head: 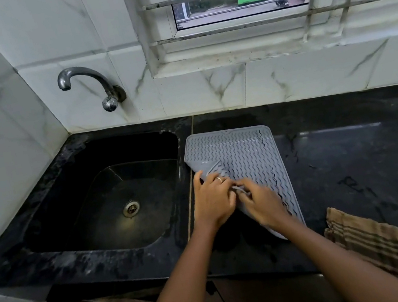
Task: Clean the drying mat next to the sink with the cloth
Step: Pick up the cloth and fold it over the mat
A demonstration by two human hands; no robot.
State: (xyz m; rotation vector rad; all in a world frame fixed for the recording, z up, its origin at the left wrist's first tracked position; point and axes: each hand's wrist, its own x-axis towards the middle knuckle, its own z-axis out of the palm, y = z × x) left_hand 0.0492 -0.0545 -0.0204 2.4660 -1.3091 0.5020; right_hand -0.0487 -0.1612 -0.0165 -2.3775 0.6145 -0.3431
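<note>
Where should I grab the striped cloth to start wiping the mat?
Take the striped cloth by its far corner, nearest the drying mat, coming from above with the right hand. It lies loosely crumpled at the counter's front edge with nothing on it, so fingers can likely pinch a raised fold.

The sink (111,201) sits at centre left of the bench (354,163), the tap (90,86) above it. The drying mat (243,164) lies just right of the sink, and the cloth (368,240) lies at lower right.

drying mat (244,158): near-left corner hidden under hands; cloth (368,240): near end blurred; window: top cut off
</note>
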